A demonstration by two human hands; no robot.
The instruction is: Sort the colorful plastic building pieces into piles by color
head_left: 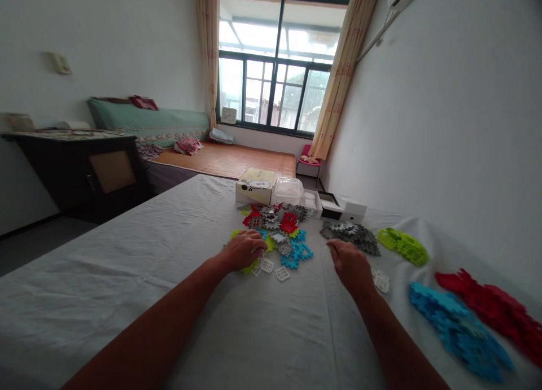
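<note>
My left hand (245, 250) is over the near left side of a mixed pile of toothed plastic building pieces, its fingers curled together. What they pinch, if anything, is too small to make out. White window-shaped pieces (282, 274) lie just below it, with green pieces partly hidden under the hand. Blue pieces (298, 251), red pieces (289, 222) and grey ones make up the rest of the pile. My right hand (349, 263) is closed in a pinch above the cloth, left of a stack of dark grey pieces (353, 236); its fingertips show nothing I can name.
Sorted stacks lie to the right: green pieces (404, 246), white pieces (381, 281), blue pieces (461, 331) and red pieces (493, 305). Behind the pile stand a cardboard box (254, 187), a clear plastic container (288, 191) and an open black box (329, 204). A pale cloth (127, 271) covers the table.
</note>
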